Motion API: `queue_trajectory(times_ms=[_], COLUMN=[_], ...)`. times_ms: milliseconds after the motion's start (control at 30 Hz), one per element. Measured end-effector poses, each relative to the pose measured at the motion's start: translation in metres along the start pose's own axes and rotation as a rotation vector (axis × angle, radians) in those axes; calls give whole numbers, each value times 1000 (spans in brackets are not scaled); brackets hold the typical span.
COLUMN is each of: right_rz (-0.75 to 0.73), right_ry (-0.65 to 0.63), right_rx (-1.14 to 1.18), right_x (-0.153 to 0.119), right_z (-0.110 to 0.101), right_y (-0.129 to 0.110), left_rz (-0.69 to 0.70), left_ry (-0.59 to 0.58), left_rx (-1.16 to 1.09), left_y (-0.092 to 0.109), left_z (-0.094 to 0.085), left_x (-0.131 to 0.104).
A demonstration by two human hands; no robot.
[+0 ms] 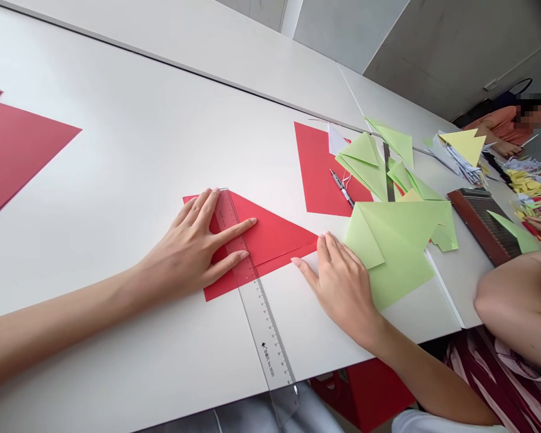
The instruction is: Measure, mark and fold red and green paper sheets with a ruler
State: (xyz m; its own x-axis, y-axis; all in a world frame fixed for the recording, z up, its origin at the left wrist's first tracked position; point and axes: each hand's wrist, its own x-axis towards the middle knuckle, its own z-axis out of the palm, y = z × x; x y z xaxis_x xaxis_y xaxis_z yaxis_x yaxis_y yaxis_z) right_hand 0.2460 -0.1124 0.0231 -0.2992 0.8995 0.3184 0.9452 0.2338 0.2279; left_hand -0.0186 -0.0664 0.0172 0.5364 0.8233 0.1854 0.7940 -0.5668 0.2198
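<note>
A folded sheet of red paper (pixel 275 231) lies on the white table in front of me, its point toward the right. Across its left part rests a clear plastic ruler (pixel 265 337), whose lower end sticks out past the table's front edge. My left hand (pixel 202 240) presses the ruler flat against the paper with its fingers spread, thumb and forefinger reaching over the ruler's right side. At the paper's right tip, the fingertips of my right hand (pixel 342 282) touch the corner; the fingers lie together and the thumb is apart, resting near the paper's lower edge.
Green paper sheets (pixel 401 252) lie to the right, beside another red sheet (pixel 320 180) with a pen (pixel 341 187) on it. More red paper (pixel 18 150) is at far left. Co-workers sit at right, near a brown-edged board (pixel 482 222) and paper strips (pixel 529 183).
</note>
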Motion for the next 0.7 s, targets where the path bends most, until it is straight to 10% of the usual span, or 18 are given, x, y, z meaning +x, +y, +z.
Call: queue_trajectory(times_ms=[700], right_rz=[-7], right_ry=[80], right_rx=[-7], right_x=[-4], right_z=[4], right_y=[0], left_rz=[18], left_ry=[51], left_rx=[17], left_y=[-5], left_z=[8], left_x=[-1])
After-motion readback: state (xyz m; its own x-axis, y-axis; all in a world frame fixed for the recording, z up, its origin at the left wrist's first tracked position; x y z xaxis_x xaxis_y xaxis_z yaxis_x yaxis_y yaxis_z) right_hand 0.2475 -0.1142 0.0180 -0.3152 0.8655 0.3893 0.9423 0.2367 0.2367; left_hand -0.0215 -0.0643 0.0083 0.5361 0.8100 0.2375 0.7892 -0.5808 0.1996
